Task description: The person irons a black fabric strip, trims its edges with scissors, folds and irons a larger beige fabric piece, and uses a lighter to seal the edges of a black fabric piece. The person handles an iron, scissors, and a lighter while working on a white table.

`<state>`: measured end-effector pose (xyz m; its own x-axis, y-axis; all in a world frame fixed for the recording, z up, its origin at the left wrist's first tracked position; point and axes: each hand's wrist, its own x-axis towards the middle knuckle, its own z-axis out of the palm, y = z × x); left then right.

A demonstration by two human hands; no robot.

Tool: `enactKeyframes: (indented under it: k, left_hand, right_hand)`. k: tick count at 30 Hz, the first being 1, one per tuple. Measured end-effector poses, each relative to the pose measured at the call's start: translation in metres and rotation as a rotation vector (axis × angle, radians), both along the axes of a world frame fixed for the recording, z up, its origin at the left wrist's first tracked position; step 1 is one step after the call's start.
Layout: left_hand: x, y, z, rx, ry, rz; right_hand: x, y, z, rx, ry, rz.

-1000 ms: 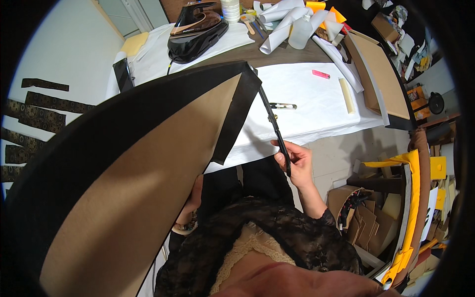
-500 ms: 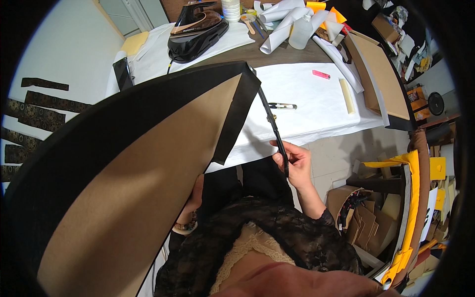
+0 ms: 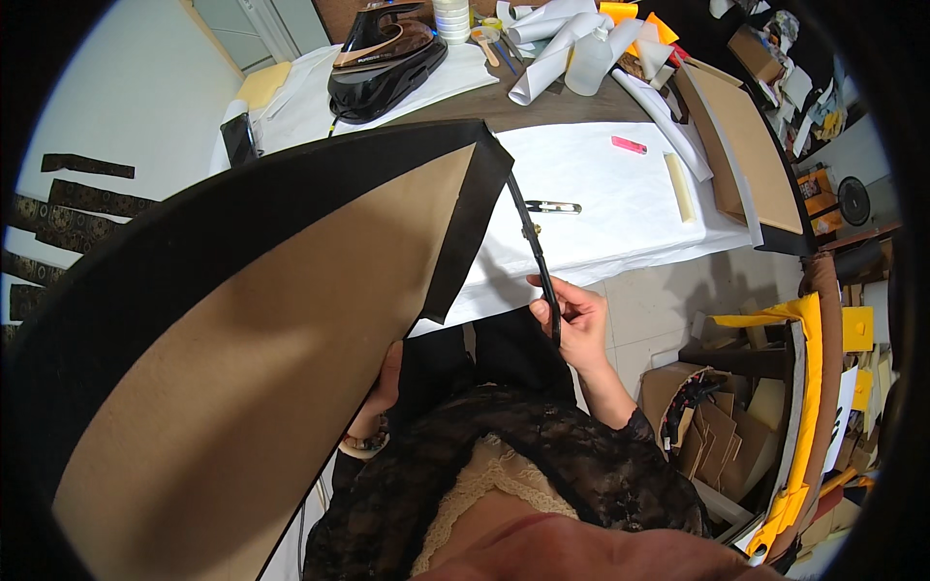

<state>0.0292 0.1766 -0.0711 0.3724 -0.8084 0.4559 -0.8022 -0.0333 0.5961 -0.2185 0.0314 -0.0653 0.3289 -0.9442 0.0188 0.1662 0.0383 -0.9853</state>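
A large curved panel (image 3: 262, 339), a tan board with a black fabric border, is tilted up across the left side. My left hand (image 3: 386, 387) grips its near right edge; part of the hand is hidden behind the board. In my right hand (image 3: 583, 324) is a pair of black scissors (image 3: 538, 254), fingers closed around the handle. The scissor tips reach the panel's pointed far corner (image 3: 496, 155), where the black fabric edge partly hides them. Whether the blades are parted cannot be made out. Small thread snips (image 3: 554, 207) lie on the white-covered table just beyond the scissors.
On the white table cover (image 3: 581, 174) lie a pink item (image 3: 629, 145) and a cream strip (image 3: 679, 188). Farther back are a black iron (image 3: 387, 58), paper rolls (image 3: 552, 58) and a clear bottle (image 3: 587, 64). A second board (image 3: 746, 145) leans at right, above a scrap-filled box (image 3: 717, 426).
The panel has tilted slightly, its near left part shifting left. The scissor handle has moved a little up and left with my right hand. My left hand keeps its grip.
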Motion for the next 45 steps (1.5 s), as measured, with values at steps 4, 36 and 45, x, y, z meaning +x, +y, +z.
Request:
enactKeyframes:
  k: [4, 36, 45]
  left_hand:
    - [-0.005, -0.003, 0.012, 0.001, 0.003, -0.010]
    - [-0.086, -0.097, -0.085, 0.140, 1.769, -0.542]
    - [-0.093, -0.106, -0.089, 0.046, 1.721, -0.364]
  right_hand:
    - [0.000, 0.001, 0.000, -0.009, 0.035, -0.017]
    - [-0.077, 0.001, 0.008, -0.677, 0.529, -0.371]
    - [-0.053, 0.005, 0.017, -0.816, 0.660, -0.143]
